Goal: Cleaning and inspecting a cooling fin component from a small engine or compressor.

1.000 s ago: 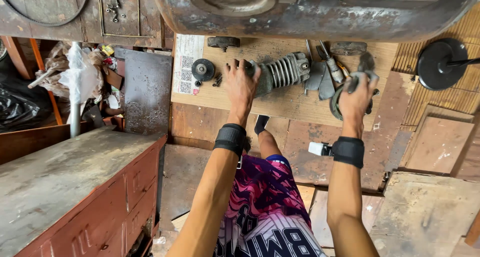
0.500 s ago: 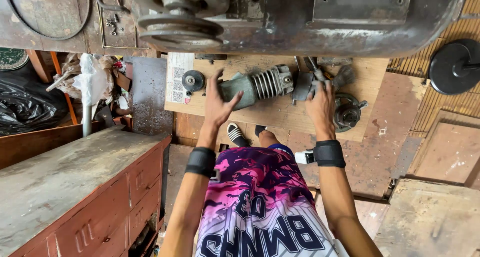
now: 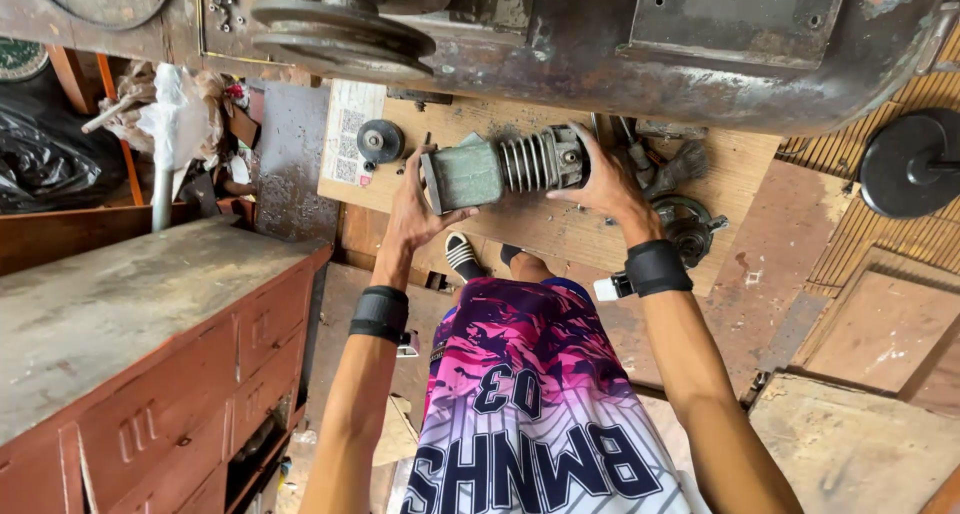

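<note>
A single head-worn camera looks steeply down past the wearer's jersey (image 3: 540, 414) and both forearms to a wooden board (image 3: 560, 224) on the floor. It sits close under a rusty machine (image 3: 620, 34), which crosses the top edge, with a cabinet (image 3: 150, 334) at left.

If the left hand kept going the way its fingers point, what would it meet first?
The left hand is already against the green block of the finned engine part. Past that, probably the big rusty tank above, though depth is unclear.
</note>
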